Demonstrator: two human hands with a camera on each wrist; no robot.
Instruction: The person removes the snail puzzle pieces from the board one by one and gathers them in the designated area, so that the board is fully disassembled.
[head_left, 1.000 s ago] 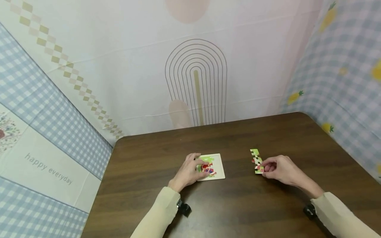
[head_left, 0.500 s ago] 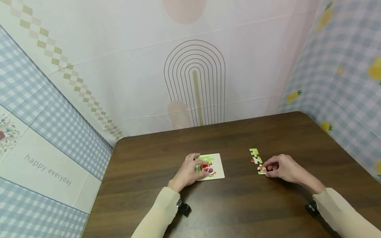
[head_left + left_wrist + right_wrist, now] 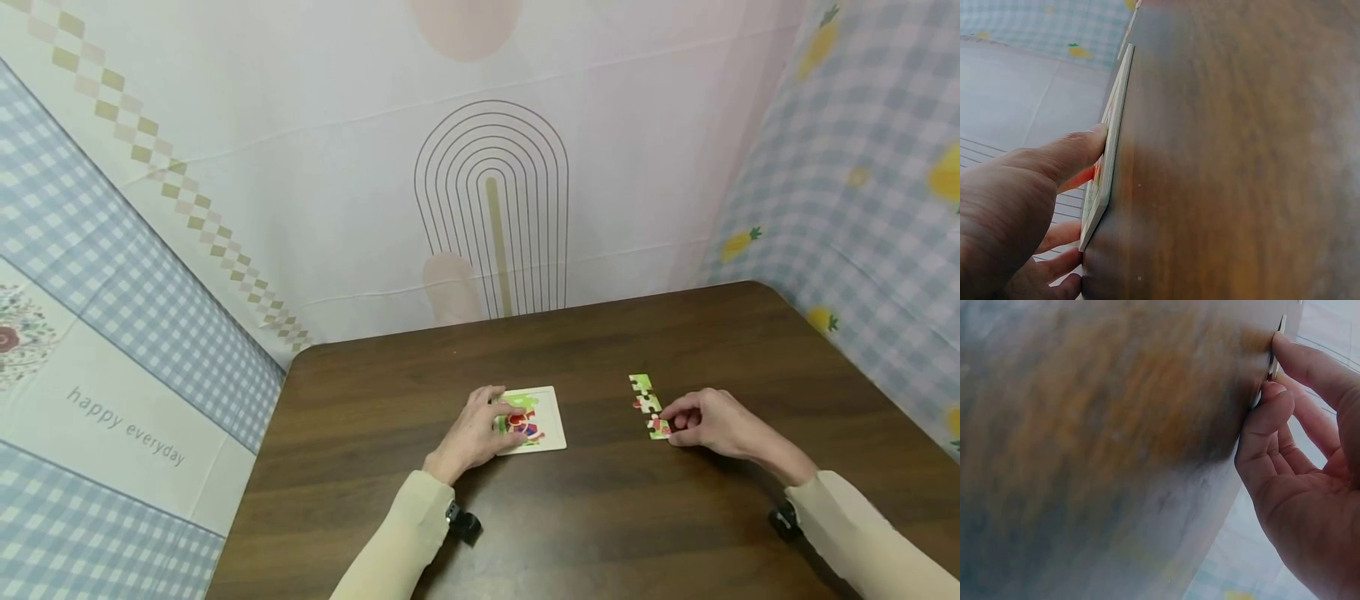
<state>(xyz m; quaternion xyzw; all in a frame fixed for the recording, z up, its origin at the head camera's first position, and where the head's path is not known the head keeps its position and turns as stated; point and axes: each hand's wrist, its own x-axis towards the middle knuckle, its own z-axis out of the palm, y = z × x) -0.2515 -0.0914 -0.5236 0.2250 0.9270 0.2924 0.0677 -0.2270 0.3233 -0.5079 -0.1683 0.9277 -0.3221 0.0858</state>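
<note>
A square jigsaw puzzle board (image 3: 553, 421) with a pale frame and a part-filled colourful picture lies on the table. My left hand (image 3: 467, 433) rests on its left side. In the left wrist view the thumb (image 3: 1088, 147) presses on the board, and other fingers touch its edge. To the right, my right hand (image 3: 720, 429) pinches a red-and-green puzzle piece (image 3: 657, 428) between thumb and forefinger, at table level. More puzzle pieces (image 3: 645, 403) lie in a short column just beyond it. In the right wrist view the pinched piece (image 3: 1275, 365) shows only edge-on.
The dark wooden table (image 3: 585, 517) spreads around both hands. Behind it hangs a pale cloth (image 3: 360, 208) with printed arches. Blue checked cloths (image 3: 862, 233) hang at the sides. A small black camera (image 3: 463, 523) sits on the left wrist.
Over the second, my right hand has slid the pinched piece slightly right, away from the column's line. Since half a second ago it has hardly moved. My left hand and the board stay put.
</note>
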